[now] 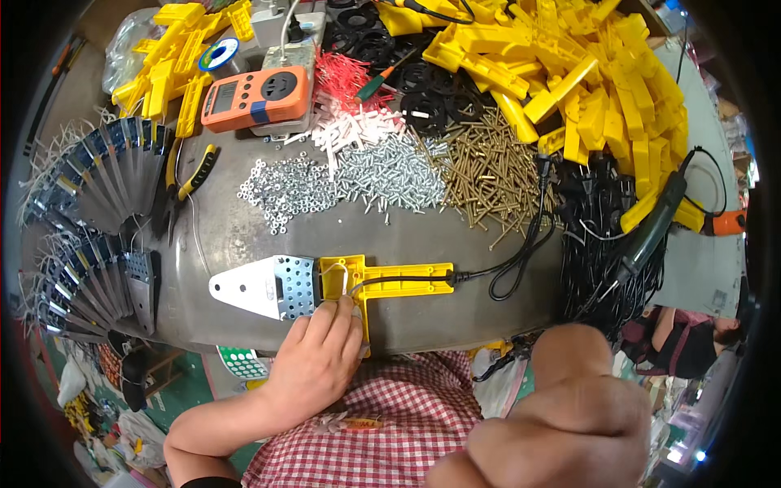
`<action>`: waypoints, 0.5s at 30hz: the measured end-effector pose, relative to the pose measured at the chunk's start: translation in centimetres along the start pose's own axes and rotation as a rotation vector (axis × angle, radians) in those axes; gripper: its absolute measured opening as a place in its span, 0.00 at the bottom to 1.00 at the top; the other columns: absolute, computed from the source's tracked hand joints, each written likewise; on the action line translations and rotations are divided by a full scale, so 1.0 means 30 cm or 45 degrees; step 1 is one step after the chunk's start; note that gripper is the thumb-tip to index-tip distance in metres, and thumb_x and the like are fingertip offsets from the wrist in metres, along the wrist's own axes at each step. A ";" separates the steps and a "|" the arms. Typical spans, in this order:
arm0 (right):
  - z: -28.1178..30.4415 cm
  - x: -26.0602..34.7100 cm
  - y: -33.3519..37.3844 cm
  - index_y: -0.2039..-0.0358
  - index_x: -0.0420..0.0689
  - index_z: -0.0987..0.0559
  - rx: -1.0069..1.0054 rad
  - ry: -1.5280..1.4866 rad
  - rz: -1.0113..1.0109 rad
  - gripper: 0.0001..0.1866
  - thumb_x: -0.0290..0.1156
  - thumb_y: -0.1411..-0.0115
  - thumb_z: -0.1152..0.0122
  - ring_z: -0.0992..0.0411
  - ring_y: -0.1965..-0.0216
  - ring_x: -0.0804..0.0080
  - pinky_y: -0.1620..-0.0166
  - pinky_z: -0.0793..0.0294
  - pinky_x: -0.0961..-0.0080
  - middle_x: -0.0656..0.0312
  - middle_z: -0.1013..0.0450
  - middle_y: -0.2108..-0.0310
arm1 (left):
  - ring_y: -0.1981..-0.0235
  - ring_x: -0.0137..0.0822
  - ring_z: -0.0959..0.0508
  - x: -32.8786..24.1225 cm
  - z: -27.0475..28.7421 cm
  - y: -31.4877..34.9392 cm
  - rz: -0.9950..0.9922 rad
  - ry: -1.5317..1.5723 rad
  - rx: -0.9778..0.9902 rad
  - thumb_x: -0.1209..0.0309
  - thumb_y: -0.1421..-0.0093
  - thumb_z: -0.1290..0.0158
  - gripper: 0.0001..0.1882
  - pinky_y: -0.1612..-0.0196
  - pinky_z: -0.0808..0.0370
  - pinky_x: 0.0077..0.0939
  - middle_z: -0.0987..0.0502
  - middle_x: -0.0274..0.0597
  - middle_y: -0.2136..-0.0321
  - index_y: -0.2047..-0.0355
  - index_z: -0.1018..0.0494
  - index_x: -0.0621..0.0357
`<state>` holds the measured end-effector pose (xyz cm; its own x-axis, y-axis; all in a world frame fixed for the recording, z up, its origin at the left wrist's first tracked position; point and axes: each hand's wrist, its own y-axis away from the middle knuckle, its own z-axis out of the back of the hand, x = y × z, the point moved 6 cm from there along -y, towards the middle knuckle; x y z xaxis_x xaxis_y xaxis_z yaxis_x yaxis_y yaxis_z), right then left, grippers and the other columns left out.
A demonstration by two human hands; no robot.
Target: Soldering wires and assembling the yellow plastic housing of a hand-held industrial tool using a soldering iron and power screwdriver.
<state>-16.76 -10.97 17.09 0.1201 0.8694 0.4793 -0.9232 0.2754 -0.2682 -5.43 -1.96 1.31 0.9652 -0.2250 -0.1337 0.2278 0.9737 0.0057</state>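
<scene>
Our left hand (317, 358) sits at the lower centre of the frame, its fingers laid down on the yellow plastic T-shaped housing (382, 281) where it meets the perforated silver metal plate (268, 285); the grip is a flat press with curled fingers, not a closed pinch. Our right hand (569, 407) is at the lower right of the frame, very close to the camera and blurred; it looks bunched into a loose fist, and we cannot tell whether it holds anything. The housing lies in the middle of the frame on the grey metal desk (236, 236), with a black power cord (504, 268) running from its right end. Above it, across the centre, lie a heap of small silver screws (382, 175) and a heap of brass-coloured screws (488, 171). In the upper left stands an orange plug-in meter (256, 98). A pile of yellow plastic housings (586, 73) fills the upper right.
</scene>
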 end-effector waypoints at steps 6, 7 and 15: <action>-0.374 -0.013 -0.455 0.68 0.43 0.24 -0.075 0.316 -0.064 0.10 0.32 0.49 0.45 0.28 0.66 0.56 0.63 0.29 0.62 0.55 0.26 0.68 | 0.53 0.46 0.30 -0.035 0.024 0.015 0.062 0.029 -0.014 0.67 0.53 0.45 0.27 0.58 0.32 0.35 0.31 0.53 0.51 0.54 0.31 0.69; -0.152 -0.407 -0.328 0.68 0.42 0.25 -0.048 0.364 -0.037 0.10 0.33 0.49 0.45 0.28 0.64 0.53 0.61 0.29 0.60 0.54 0.26 0.67 | 0.53 0.47 0.30 0.017 -0.015 0.033 0.119 0.057 -0.001 0.68 0.57 0.42 0.29 0.56 0.31 0.37 0.31 0.52 0.50 0.54 0.32 0.68; -0.112 -0.987 -0.298 0.54 0.38 0.31 -0.371 1.107 -0.380 0.20 0.21 0.50 0.45 0.32 0.56 0.50 0.52 0.30 0.62 0.49 0.31 0.60 | 0.48 0.47 0.33 0.002 0.006 0.031 0.108 0.136 0.064 0.64 0.59 0.41 0.33 0.53 0.34 0.37 0.33 0.54 0.47 0.53 0.33 0.69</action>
<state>-10.84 -37.77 2.48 0.6720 0.7147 -0.1940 -0.6980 0.5237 -0.4884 -5.13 -1.07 1.49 0.9626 -0.1344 -0.2352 0.1549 0.9854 0.0710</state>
